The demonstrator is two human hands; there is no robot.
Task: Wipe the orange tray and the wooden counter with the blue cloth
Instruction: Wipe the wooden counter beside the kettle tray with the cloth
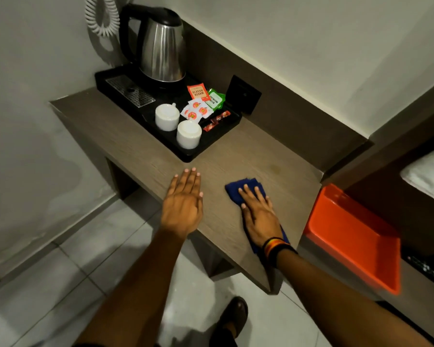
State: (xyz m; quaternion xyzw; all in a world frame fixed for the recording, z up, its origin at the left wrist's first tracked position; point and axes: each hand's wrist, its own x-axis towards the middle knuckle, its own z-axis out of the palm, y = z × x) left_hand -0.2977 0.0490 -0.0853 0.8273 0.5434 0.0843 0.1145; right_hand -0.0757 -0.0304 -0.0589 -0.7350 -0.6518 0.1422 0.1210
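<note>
The blue cloth (238, 187) lies flat on the wooden counter (273, 176), near its front right. My right hand (258, 214) presses down on the cloth with fingers spread; part of the cloth shows beyond my fingertips and at my wrist. My left hand (183, 204) rests flat on the counter to the left of the cloth, fingers together, holding nothing. The orange tray (356, 234) sits tilted on a lower ledge to the right of the counter, apart from both hands.
A black tray (105, 82) at the back of the counter holds a steel kettle (161, 51), two white cups (167, 116), and several sachets (198, 106). A black wall socket (243, 95) is behind it. Tiled floor (85, 259) and my shoe (233, 314) lie below.
</note>
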